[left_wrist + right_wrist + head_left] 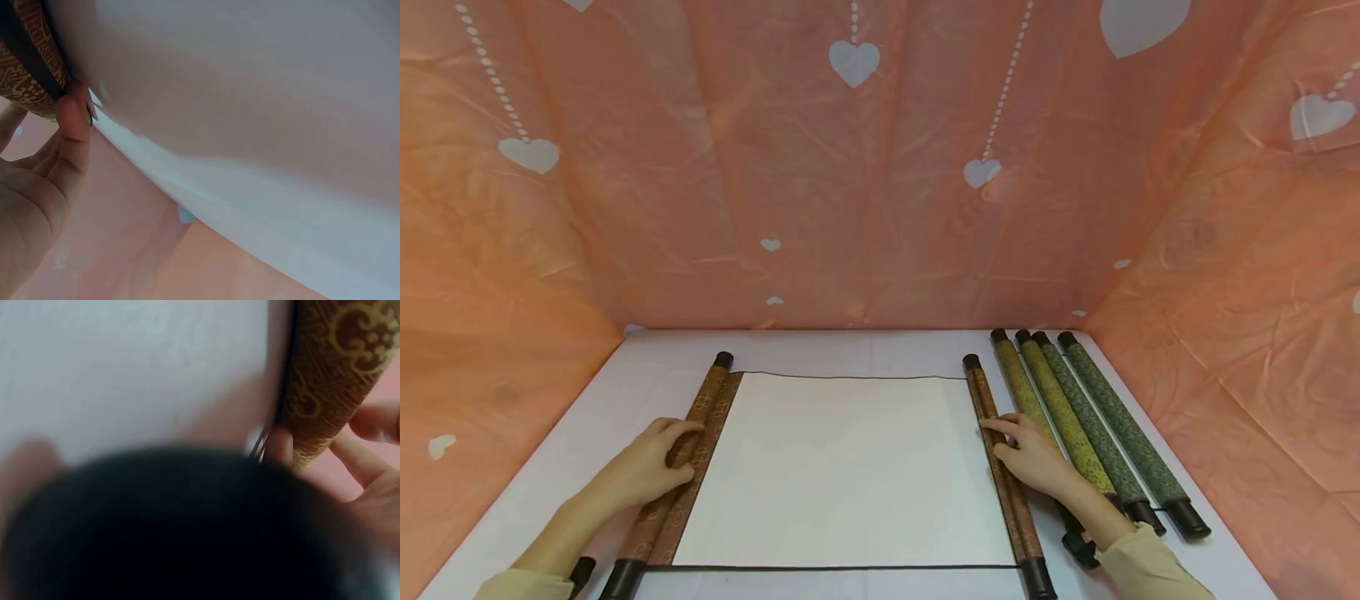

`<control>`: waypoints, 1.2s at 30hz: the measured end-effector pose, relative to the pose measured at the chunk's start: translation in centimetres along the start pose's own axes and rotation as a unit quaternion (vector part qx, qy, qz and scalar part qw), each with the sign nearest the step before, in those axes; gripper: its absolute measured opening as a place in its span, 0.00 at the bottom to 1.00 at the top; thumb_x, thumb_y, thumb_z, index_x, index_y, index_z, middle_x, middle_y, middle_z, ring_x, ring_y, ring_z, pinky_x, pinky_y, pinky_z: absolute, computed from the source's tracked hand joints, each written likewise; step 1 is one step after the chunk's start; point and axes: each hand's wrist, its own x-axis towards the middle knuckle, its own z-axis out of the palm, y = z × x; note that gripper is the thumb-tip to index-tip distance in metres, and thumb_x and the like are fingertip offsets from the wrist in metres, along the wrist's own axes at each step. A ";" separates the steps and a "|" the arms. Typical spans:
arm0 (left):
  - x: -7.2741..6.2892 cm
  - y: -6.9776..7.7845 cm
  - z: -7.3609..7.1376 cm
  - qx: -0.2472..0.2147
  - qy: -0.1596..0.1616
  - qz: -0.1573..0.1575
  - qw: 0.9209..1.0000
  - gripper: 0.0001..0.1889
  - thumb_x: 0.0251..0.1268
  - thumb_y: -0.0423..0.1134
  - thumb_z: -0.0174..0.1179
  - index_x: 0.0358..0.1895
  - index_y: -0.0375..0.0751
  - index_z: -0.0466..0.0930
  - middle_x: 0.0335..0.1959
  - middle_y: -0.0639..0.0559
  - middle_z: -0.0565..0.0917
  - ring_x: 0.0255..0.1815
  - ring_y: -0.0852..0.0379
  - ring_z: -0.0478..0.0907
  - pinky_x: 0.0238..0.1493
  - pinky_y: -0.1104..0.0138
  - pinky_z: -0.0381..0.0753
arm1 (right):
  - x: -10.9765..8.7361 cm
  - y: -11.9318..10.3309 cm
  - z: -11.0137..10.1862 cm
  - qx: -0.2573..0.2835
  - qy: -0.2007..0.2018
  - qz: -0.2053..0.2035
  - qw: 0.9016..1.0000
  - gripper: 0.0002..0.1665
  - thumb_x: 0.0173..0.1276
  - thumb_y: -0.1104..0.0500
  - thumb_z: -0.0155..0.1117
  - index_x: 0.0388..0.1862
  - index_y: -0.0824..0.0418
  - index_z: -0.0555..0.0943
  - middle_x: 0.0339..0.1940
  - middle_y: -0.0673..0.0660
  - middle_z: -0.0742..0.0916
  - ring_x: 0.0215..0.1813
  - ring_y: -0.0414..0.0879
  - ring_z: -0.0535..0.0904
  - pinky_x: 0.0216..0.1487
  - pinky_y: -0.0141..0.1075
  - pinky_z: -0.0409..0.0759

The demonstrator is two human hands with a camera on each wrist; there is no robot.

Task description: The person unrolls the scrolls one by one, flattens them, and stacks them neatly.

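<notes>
A hanging scroll (850,467) lies partly unrolled on the table, its blank white sheet bordered by thin dark lines. Brown patterned rolls with black end knobs lie along both sides. My left hand (651,462) grips the left roll (647,533), thumb and fingers on either side of it. On the opposite side, my right hand (1030,454) holds the right roll (981,392) near its middle. The left wrist view shows fingertips against the brown-gold roll (25,81). In the right wrist view fingers bend about the patterned roll (337,369), partly hidden by a blurred dark shape.
Several rolled scrolls lie side by side at the right: yellow-green ones (1063,400) nearer the open scroll and dark green ones (1127,429) farther right. An orange curtain (865,208) with pale hearts surrounds the white table (865,350) at the back and sides.
</notes>
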 end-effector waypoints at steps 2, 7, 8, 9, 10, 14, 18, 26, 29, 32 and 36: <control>0.0 -0.2 0.0 0.001 -0.003 0.001 1.000 0.32 0.51 0.34 0.73 0.63 0.31 0.78 0.59 0.21 0.73 0.54 0.25 0.79 0.49 0.35 0.79 | -0.1 -0.1 -0.1 0.006 0.001 0.002 1.000 0.26 0.73 0.65 0.58 0.70 0.64 0.79 0.68 0.71 0.75 0.40 0.49 0.71 0.35 0.41 0.69; -0.1 -0.5 -0.3 0.006 -0.014 -0.007 1.000 0.29 0.53 0.36 0.71 0.62 0.33 0.81 0.60 0.18 0.71 0.54 0.21 0.78 0.47 0.33 0.79 | -0.2 0.0 -0.3 0.011 0.010 -0.010 1.000 0.31 0.71 0.58 0.71 0.70 0.66 0.77 0.55 0.67 0.79 0.33 0.47 0.70 0.32 0.40 0.69; -0.1 -0.6 -0.3 0.007 -0.014 -0.008 1.000 0.29 0.53 0.36 0.71 0.62 0.34 0.81 0.60 0.18 0.71 0.54 0.21 0.77 0.47 0.33 0.79 | -0.2 0.1 -0.3 0.002 0.011 -0.015 1.000 0.35 0.68 0.56 0.74 0.71 0.66 0.77 0.55 0.67 0.79 0.33 0.47 0.70 0.32 0.41 0.69; -0.1 -0.7 -0.4 0.008 -0.014 -0.008 1.000 0.28 0.54 0.36 0.71 0.62 0.33 0.82 0.60 0.18 0.70 0.54 0.20 0.77 0.47 0.33 0.79 | -0.2 0.1 -0.4 -0.005 0.011 -0.019 1.000 0.38 0.66 0.55 0.77 0.71 0.67 0.75 0.54 0.66 0.79 0.33 0.47 0.70 0.33 0.41 0.69; -0.2 -0.8 -0.4 0.008 -0.014 -0.008 1.000 0.28 0.54 0.36 0.71 0.61 0.33 0.82 0.60 0.17 0.70 0.54 0.20 0.77 0.47 0.33 0.79 | -0.3 0.2 -0.4 -0.013 0.010 -0.022 1.000 0.41 0.64 0.54 0.78 0.72 0.67 0.74 0.54 0.67 0.79 0.34 0.47 0.70 0.33 0.41 0.70; -0.4 -1.3 -0.5 0.012 -0.002 0.000 1.000 0.27 0.52 0.35 0.70 0.60 0.32 0.83 0.59 0.18 0.71 0.54 0.20 0.77 0.48 0.33 0.79 | -0.3 0.5 -0.5 -0.029 0.009 -0.029 0.999 0.48 0.59 0.54 0.82 0.74 0.70 0.71 0.61 0.71 0.78 0.34 0.46 0.72 0.34 0.41 0.72; -0.6 -1.8 -0.6 0.006 0.003 0.005 1.000 0.27 0.52 0.34 0.71 0.59 0.32 0.83 0.58 0.18 0.72 0.54 0.20 0.76 0.49 0.34 0.78 | -0.2 0.5 -0.6 -0.030 0.008 -0.028 0.999 0.48 0.59 0.57 0.82 0.74 0.71 0.71 0.54 0.67 0.80 0.30 0.45 0.71 0.29 0.39 0.71; -0.5 -2.2 -0.9 -0.011 -0.015 -0.014 1.000 0.27 0.53 0.32 0.72 0.60 0.31 0.82 0.58 0.19 0.76 0.59 0.19 0.74 0.53 0.33 0.77 | 0.2 0.3 -1.1 -0.011 -0.023 -0.020 0.999 0.45 0.61 0.62 0.76 0.76 0.71 0.69 0.39 0.61 0.81 0.24 0.44 0.69 0.25 0.37 0.69; -0.3 -2.2 -1.2 -0.020 -0.023 -0.018 0.999 0.28 0.53 0.31 0.70 0.61 0.30 0.81 0.59 0.19 0.75 0.59 0.19 0.74 0.53 0.33 0.77 | 0.5 0.1 -1.8 0.005 -0.031 -0.016 0.999 0.45 0.61 0.64 0.73 0.78 0.70 0.68 0.26 0.55 0.78 0.20 0.42 0.67 0.23 0.36 0.69; 0.0 -2.1 -1.6 -0.029 -0.030 -0.021 0.999 0.29 0.53 0.30 0.70 0.63 0.31 0.80 0.61 0.17 0.73 0.58 0.23 0.75 0.49 0.39 0.78 | 0.9 -0.4 -2.6 0.013 -0.031 -0.020 0.999 0.46 0.61 0.65 0.71 0.78 0.69 0.67 0.16 0.51 0.72 0.19 0.41 0.65 0.22 0.36 0.67; 0.4 -2.0 -2.2 -0.031 -0.034 -0.023 0.999 0.30 0.54 0.30 0.69 0.65 0.31 0.79 0.63 0.17 0.71 0.53 0.32 0.75 0.43 0.48 0.76 | 1.5 -1.0 -3.6 0.017 -0.037 -0.028 0.999 0.46 0.62 0.64 0.72 0.78 0.70 0.66 0.13 0.48 0.70 0.18 0.41 0.65 0.21 0.36 0.67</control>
